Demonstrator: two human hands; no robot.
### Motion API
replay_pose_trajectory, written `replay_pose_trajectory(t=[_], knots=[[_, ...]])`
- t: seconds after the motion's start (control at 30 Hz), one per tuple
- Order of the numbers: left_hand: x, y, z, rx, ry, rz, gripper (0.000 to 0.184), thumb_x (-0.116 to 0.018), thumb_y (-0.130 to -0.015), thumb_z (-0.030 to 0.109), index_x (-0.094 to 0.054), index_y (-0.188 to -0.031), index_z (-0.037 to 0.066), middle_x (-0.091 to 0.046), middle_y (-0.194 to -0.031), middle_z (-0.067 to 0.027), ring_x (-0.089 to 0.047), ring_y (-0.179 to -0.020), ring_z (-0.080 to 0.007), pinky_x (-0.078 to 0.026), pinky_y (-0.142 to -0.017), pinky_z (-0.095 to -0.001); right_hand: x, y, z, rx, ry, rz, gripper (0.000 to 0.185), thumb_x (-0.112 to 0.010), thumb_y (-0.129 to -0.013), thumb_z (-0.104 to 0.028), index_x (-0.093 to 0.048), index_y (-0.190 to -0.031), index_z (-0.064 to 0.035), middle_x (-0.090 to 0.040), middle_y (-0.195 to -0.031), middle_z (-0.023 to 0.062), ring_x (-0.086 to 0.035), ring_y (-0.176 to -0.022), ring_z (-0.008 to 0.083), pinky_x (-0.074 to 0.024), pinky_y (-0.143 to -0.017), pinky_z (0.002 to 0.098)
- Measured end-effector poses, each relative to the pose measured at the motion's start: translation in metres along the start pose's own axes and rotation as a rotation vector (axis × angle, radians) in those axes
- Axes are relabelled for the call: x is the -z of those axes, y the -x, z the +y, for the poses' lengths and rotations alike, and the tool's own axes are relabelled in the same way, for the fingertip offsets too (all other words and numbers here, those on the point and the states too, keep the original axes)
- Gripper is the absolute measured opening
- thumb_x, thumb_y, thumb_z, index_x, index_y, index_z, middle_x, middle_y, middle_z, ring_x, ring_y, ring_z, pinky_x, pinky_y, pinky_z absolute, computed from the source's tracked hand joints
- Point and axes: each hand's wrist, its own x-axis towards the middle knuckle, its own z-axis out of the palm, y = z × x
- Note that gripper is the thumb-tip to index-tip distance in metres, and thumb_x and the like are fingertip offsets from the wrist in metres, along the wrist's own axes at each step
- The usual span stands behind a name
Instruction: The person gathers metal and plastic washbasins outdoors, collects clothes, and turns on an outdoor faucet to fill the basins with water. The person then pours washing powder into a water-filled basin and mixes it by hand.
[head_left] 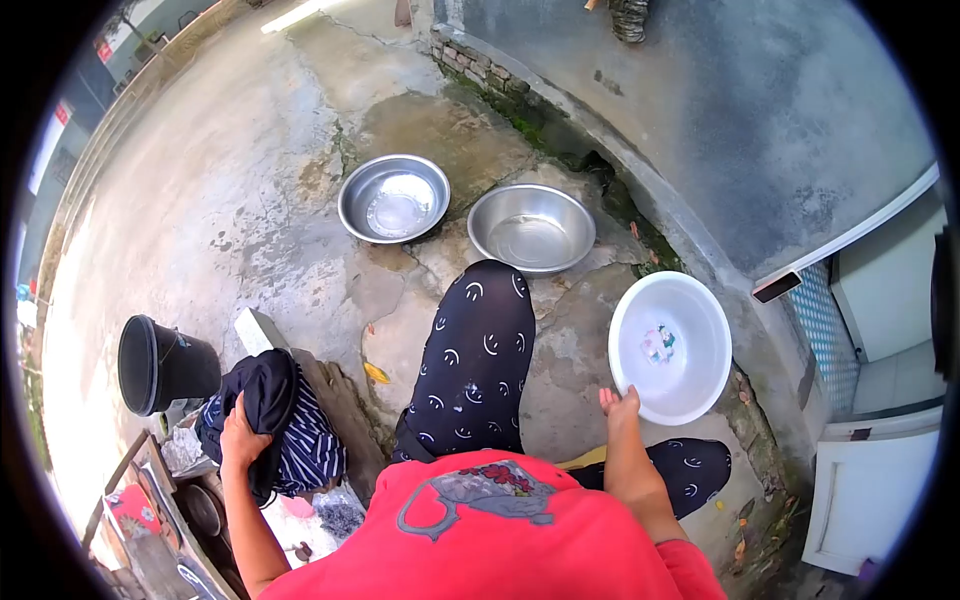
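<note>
My left hand (243, 437) is closed on a bunched black cloth (262, 392) at the left. That cloth lies over a navy-and-white striped cloth (312, 440) in the same pile. At the right, my right hand (619, 402) is beside the near-left rim of a white plastic basin (708, 345). Its fingers are parted and turned up, and the thumb side meets or nearly meets the rim. A small pale, multicoloured patch (658, 345) shows on the basin's bottom; I cannot tell whether it is printed.
Two metal basins (357, 222) (480, 240) stand ahead on the stained concrete. A black bucket (185, 368) and a pale block (258, 330) are at the left, beside a wooden frame (165, 480). A mossy gutter (610, 185) runs along the wall at the right.
</note>
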Motion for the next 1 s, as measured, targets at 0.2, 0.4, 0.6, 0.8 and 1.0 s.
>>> replay_pose_trajectory(t=[0.2, 0.4, 0.6, 0.8, 1.0], knots=[[0.081, -0.024, 0.027, -0.065, -0.341, -0.402, 0.104, -0.083, -0.034, 0.048, -0.05, -0.124, 0.009, -0.044, -0.124, -0.0178, -0.038, -0.12, -0.0364, -0.037, -0.097, -0.0413, -0.004, -0.016, -0.014, 0.317, -0.48, -0.325, 0.041, -0.053, -0.086, -0.029, -0.042, -0.115, -0.0021, -0.052, -0.106, 0.0133, -0.054, -0.092, 0.0233, -0.0464, -0.067, 0.0316], [0.102, -0.088, 0.147, -0.445, -0.167, -0.003, 0.06, -0.075, -0.06, 0.033, -0.057, -0.112, 0.009, -0.054, -0.112, -0.0087, -0.051, -0.104, -0.0292, -0.045, -0.084, -0.04, -0.065, 0.063, -0.04, 0.364, -0.369, -0.49, 0.033, -0.052, -0.084, -0.018, -0.041, -0.109, 0.0005, -0.053, -0.1, 0.0138, -0.055, -0.081, 0.0234, -0.0452, -0.061, 0.0342], [-0.007, -0.215, 0.291, -0.657, 0.71, -0.451, 0.048, -0.058, -0.086, 0.029, -0.047, -0.124, 0.003, -0.059, -0.109, -0.0116, -0.056, -0.101, -0.0183, -0.047, -0.081, -0.0301, -0.185, 0.114, -0.056, 0.331, 0.006, -0.587, 0.037, -0.056, -0.082, -0.015, -0.04, -0.111, -0.0005, -0.052, -0.103, 0.0134, -0.056, -0.088, 0.0258, -0.0485, -0.068, 0.0396], [-0.068, -0.238, 0.423, -0.083, 1.632, -1.104, 0.093, -0.064, -0.077, 0.048, -0.009, -0.141, 0.008, -0.019, -0.141, -0.0177, -0.033, -0.121, -0.0399, -0.045, -0.084, -0.0566, -0.275, 0.14, -0.025, 0.308, 0.352, -0.661, 0.041, -0.053, -0.082, -0.013, -0.039, -0.116, 0.0046, -0.052, -0.108, 0.0179, -0.058, -0.092, 0.0293, -0.051, -0.074, 0.0442], [-0.138, -0.262, 0.474, 0.097, 2.093, -1.032, 0.058, -0.051, -0.082, 0.011, -0.023, -0.132, 0.003, -0.036, -0.131, -0.0201, -0.04, -0.118, -0.0386, -0.04, -0.091, -0.0591, -0.318, 0.134, -0.037, 0.217, 0.87, -0.913, 0.045, -0.056, -0.086, -0.028, -0.042, -0.119, 0.0005, -0.056, -0.104, 0.0156, -0.061, -0.086, 0.0249, -0.0522, -0.071, 0.0378]])
